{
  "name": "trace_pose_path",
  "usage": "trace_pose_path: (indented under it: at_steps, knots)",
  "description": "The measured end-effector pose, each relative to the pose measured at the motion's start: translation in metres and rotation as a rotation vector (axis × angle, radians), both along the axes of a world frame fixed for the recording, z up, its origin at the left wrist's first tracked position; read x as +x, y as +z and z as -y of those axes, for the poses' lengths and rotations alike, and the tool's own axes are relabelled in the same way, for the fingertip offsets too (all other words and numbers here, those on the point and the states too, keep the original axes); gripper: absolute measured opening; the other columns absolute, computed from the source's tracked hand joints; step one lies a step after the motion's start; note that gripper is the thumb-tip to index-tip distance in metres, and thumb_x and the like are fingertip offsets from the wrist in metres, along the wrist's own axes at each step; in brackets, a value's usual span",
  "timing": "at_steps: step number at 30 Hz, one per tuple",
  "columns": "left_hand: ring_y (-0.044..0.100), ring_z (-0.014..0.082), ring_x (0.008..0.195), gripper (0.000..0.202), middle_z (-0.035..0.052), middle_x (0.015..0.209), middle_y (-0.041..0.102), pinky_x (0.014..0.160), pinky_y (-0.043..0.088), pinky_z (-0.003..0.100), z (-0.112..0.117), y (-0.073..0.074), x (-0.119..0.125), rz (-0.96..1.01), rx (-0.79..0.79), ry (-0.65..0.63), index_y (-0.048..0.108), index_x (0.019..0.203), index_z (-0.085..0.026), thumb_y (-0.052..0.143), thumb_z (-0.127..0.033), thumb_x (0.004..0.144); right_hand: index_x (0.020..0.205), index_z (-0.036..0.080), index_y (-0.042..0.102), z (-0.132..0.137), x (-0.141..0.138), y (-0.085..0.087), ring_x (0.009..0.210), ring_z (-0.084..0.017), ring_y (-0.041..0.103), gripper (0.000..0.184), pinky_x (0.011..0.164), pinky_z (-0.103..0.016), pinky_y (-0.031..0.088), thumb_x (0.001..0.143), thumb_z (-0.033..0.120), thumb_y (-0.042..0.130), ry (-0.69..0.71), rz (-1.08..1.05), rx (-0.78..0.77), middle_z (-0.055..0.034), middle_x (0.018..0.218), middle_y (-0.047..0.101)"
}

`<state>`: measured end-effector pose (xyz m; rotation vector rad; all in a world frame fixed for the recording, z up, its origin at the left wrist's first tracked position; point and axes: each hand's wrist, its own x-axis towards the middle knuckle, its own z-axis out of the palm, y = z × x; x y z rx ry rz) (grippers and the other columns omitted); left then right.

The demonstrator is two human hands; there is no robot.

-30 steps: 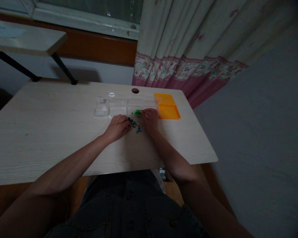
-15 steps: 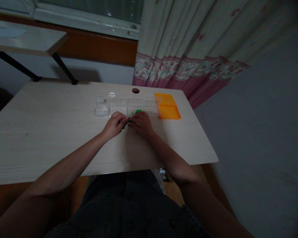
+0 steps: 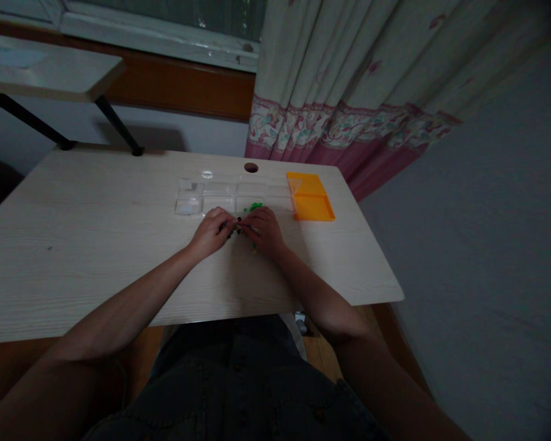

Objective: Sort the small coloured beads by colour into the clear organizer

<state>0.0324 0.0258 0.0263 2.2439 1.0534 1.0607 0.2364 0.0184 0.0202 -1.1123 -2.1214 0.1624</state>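
My left hand [image 3: 211,231] is closed, its thumb and fingers pinching a small, dark, knobbly thing [image 3: 234,228] over the table. From the other side my right hand [image 3: 267,231] comes right up to it, fingers bent and closed on its right part. Dark and pale bits show between the fingertips; its kind is too small and dim to make out. A little green and yellowish bit [image 3: 255,247] shows below my right hand. Just beyond the hands, several bright green pieces [image 3: 256,206] lie at a clear compartment tray [image 3: 204,197], whose near edge the hands partly hide.
An open orange plastic case [image 3: 313,199] lies at the tray's right end. The pale wooden table [image 3: 119,257] has a cable hole [image 3: 251,168] at the back. A raised shelf [image 3: 73,79] on black legs stands at the back left; a curtain [image 3: 321,122] hangs behind.
Both hands stay nearly in place. The dark thing between the fingertips has turned slightly, and a pale part now shows at its middle.
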Motion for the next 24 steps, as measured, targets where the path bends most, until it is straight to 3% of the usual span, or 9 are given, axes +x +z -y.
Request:
trace_pose_path:
  at_steps: [3,8,11,19,24]
  knots:
    - [0.055,0.0203,0.085,0.03,0.006,0.081,0.058,0.08,0.046,0.036,-0.001,-0.002,0.0,-0.013,0.009,0.012,0.063,0.082,-0.019,0.045,-0.035,0.1,0.093,0.028,0.078,-0.001,0.003,0.002,0.097,-0.02,0.061,0.019,0.093,-0.039,0.047,0.094,0.04,0.062,-0.058,-0.028,-0.014,-0.0036,0.092,0.073]
    - [0.055,0.0208,0.086,0.029,0.0066,0.083,0.059,0.077,0.047,0.036,-0.001,-0.003,-0.001,-0.009,0.004,0.024,0.065,0.086,-0.019,0.046,-0.035,0.1,0.089,0.026,0.078,-0.011,0.023,0.004,0.095,-0.022,0.062,0.022,0.096,-0.041,0.045,0.095,0.039,0.06,-0.391,-0.134,0.033,-0.0046,0.09,0.074]
    - [0.056,0.021,0.086,0.027,0.0069,0.083,0.059,0.076,0.047,0.036,0.0,-0.002,0.0,-0.012,0.0,0.02,0.066,0.088,-0.019,0.047,-0.035,0.1,0.086,0.025,0.078,-0.018,0.033,0.0,0.097,-0.023,0.062,0.024,0.099,-0.043,0.042,0.094,0.04,0.06,-0.505,-0.141,0.045,-0.0052,0.091,0.074]
    - [0.056,0.0216,0.089,0.025,0.0072,0.086,0.06,0.08,0.047,0.037,0.001,-0.003,0.0,-0.035,0.023,0.023,0.067,0.092,-0.019,0.049,-0.034,0.099,0.091,0.023,0.077,-0.022,0.034,-0.008,0.097,-0.022,0.061,0.032,0.098,-0.041,0.041,0.098,0.042,0.051,-0.516,-0.095,0.034,-0.0067,0.095,0.073]
    - [0.054,0.0228,0.095,0.027,0.0085,0.096,0.06,0.085,0.045,0.038,0.002,-0.004,0.0,-0.127,0.093,-0.052,0.07,0.113,-0.021,0.053,-0.033,0.096,0.092,0.022,0.076,-0.021,0.032,-0.007,0.097,-0.022,0.06,0.032,0.098,-0.04,0.041,0.098,0.042,0.051,-0.499,-0.109,0.017,-0.0071,0.095,0.072]
